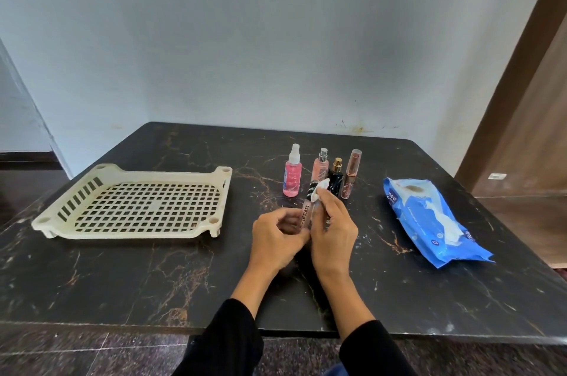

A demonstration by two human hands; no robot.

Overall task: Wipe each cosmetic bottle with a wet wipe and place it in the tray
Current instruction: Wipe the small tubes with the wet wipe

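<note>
Clear lip gloss tube (305, 212) | gripped in left hand (277, 242) fingers | right hand (333, 230) fingers pinch wet wipe (319, 189) against it

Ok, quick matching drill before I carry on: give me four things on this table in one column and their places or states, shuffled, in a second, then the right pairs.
Things:
1. tray
2. lip gloss tube
3. wet wipe pack
4. pink spray bottle

Places or states:
A. lying at the right of the table, a wipe sticking out
B. held in the left hand, the right hand pressing a wipe to it
C. standing upright behind the hands
D. at the left, nothing in it

Pairs: 1-D, 2-B, 3-A, 4-C
</note>
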